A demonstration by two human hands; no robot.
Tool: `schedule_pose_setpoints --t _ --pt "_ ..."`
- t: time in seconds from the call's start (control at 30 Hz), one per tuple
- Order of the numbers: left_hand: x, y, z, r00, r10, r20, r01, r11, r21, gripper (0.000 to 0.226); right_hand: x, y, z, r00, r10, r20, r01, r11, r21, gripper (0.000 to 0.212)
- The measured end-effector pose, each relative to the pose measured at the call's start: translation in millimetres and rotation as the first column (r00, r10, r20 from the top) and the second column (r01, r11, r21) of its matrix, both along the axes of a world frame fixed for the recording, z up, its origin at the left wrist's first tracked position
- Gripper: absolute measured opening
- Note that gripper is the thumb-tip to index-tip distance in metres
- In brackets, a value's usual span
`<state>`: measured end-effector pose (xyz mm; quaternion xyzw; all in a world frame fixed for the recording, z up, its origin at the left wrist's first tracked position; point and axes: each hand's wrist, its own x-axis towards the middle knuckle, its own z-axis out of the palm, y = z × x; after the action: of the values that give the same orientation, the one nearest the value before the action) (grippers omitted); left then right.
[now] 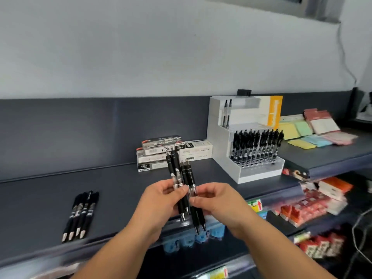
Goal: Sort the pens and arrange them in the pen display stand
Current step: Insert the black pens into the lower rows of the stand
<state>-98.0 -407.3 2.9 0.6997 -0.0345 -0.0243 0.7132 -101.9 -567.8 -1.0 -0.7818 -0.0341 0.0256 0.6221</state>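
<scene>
1. The left hand (159, 200) and the right hand (217, 202) are raised side by side over the near edge of the dark shelf (120, 188), each holding black pens.
2. The left grip is curled round two taller pens (174, 168), with the thumb pressed across their barrels.
3. The right grip pinches two shorter-standing pens (189, 176) between thumb and forefinger, just to the right of the other pair and touching it.
4. All four held pens stand nearly upright, with the long axis running up and down. Their metal tips point down toward the person and their clicker ends point up and away.
5. Four more black pens (80, 214) lie flat on the shelf, well to the left. They are side by side, with the long axis running near to far and the tips toward the near edge.
6. The white stepped pen display stand (221, 150) sits far right on the shelf.
7. Its lowest step holds a dense row of black pens (255, 146), upright with clickers up.
8. Its top step holds two clear-barrelled pens (227, 113), also upright.
9. Stacked pen boxes (161, 152) lie just left of the stand, against the back panel.
10. Coloured note pads (302, 127) lie to the right of the stand.
</scene>
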Motion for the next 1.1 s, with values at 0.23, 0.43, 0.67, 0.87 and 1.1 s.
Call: schedule_pose_setpoints --t 0.23,0.43,0.67,0.87,1.1 --pt "-8.2 -100.6 -4.3 0.997 -0.063 -0.050 0.063 0.998 0.007 0.009 -12.4 -101.5 -0.4 1.000 0.010 -0.012 -0.011 0.998 -0.061 0.015" --pt "-8.6 -148.4 -6.2 0.995 -0.051 -0.085 0.047 0.998 -0.045 0.010 -5.6 -148.3 1.5 0.996 0.083 -0.019 -0.085 0.992 -0.088 0.012" --pt "14.6 -161.7 -6.4 0.993 0.091 -0.070 -0.096 0.994 -0.060 0.007 17.8 -161.3 1.0 0.999 0.030 -0.038 -0.030 0.999 -0.019 0.014" --pt "61.3 -158.7 3.2 0.985 0.169 0.036 -0.166 0.983 -0.075 0.021 62.8 -174.9 24.3 0.974 -0.212 0.077 0.210 0.977 0.034 0.018" --pt "105.2 -157.0 9.7 0.982 0.148 0.114 -0.145 0.989 -0.039 0.048 116.8 -209.5 52.5 0.897 -0.381 0.222 0.398 0.917 -0.034 0.010"
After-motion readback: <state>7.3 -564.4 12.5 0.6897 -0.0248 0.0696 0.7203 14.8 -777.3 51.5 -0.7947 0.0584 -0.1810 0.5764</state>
